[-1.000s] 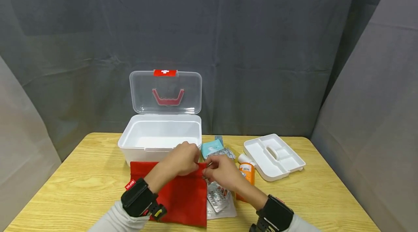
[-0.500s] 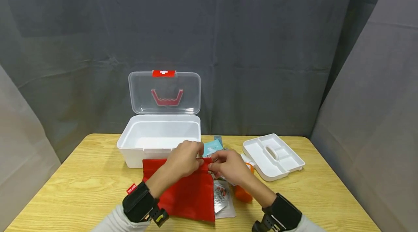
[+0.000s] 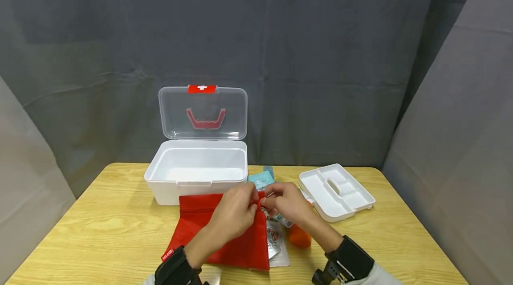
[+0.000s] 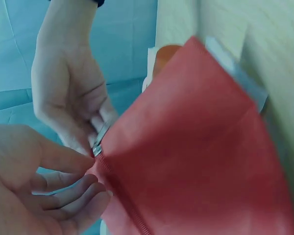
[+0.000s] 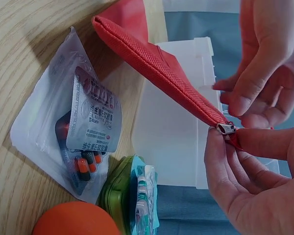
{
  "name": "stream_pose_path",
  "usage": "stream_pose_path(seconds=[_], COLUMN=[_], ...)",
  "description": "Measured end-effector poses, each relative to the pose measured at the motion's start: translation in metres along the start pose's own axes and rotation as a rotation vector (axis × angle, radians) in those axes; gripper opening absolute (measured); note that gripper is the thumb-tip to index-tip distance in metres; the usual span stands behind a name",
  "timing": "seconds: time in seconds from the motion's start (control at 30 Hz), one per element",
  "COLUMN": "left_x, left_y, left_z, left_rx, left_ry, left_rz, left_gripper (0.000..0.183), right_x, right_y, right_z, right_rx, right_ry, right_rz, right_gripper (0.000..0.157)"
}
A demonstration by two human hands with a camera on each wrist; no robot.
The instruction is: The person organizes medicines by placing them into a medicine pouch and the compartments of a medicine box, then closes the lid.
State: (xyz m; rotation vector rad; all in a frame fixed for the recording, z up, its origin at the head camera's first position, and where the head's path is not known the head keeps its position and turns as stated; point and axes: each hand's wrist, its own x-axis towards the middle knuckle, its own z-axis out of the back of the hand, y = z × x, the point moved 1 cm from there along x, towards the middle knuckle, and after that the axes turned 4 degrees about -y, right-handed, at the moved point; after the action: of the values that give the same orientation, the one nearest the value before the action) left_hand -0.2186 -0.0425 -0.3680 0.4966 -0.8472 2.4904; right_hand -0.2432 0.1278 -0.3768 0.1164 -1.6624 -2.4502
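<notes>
A red zip pouch (image 3: 236,231) hangs slanted in front of the person, its zipper running along the top edge. The right hand (image 3: 290,205) pinches the pouch's right top corner, where the metal zipper pull (image 5: 226,129) sits at its fingertips. Close beside it, the left hand (image 3: 236,209) has curled fingers at the same zipped edge, its thumb and index finger right by the zipper end in the left wrist view. Behind the pouch lie a clear bag (image 5: 44,117) with a blister pack (image 5: 100,112) and capsules, and an orange bottle (image 3: 299,236).
An open white first-aid box (image 3: 196,164) with a raised clear lid (image 3: 204,102) stands behind the pouch. To the right lies a white divided tray (image 3: 336,192). A light-blue packet (image 3: 260,179) lies beside the box.
The pouch has shifted right with both hands at its corner, covering more of the clear bag and orange bottle. The box and tray have stayed put.
</notes>
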Motion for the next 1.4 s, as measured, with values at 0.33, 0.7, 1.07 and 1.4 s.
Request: stream_pose_path(seconds=[0.33, 0.7, 1.07, 1.4], left_x=[-0.003, 0.000, 0.002, 0.002], left_y=[-0.004, 0.000, 0.002, 0.004], left_z=[-0.013, -0.025, -0.024, -0.020], left_rx=[-0.070, -0.020, -0.042, -0.062], left_ry=[0.032, 0.015, 0.023, 0.050], left_rz=[0.069, 0.062, 0.078, 0.027], left_gripper=[0.029, 0.041, 0.022, 0.019], right_x=[0.002, 0.006, 0.006, 0.007], right_y=[0.000, 0.000, -0.002, -0.003], right_z=[0.002, 0.000, 0.000, 0.000], right_rx=[-0.025, -0.032, 0.046, 0.095], right_ry=[-0.030, -0.053, -0.012, 0.015], right_rz=[-0.035, -0.050, -0.051, -0.058], right_gripper=[0.015, 0.015, 0.019, 0.020])
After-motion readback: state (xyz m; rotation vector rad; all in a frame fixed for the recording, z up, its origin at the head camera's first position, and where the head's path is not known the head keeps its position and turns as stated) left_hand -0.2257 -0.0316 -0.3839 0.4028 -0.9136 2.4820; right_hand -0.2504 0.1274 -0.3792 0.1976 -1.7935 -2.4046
